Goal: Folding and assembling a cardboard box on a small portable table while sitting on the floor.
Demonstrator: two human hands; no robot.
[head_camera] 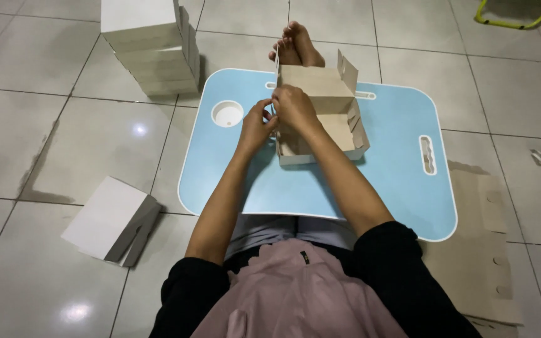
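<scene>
A half-folded brown cardboard box (328,100) with white outer sides sits on a light blue lap table (396,181). Its lid stands partly raised, with flaps sticking up at the far right. My left hand (255,127) pinches the box's left wall near the front corner. Just above it, my right hand (293,107) grips the same left edge, with its forearm lying across the open box. Both hands are closed on the cardboard.
A stack of finished white boxes (151,44) stands at the far left. A folded white box (111,219) lies on the tile floor at my left. Flat brown cardboard sheets (480,250) lie at my right. My feet (297,45) show beyond the table.
</scene>
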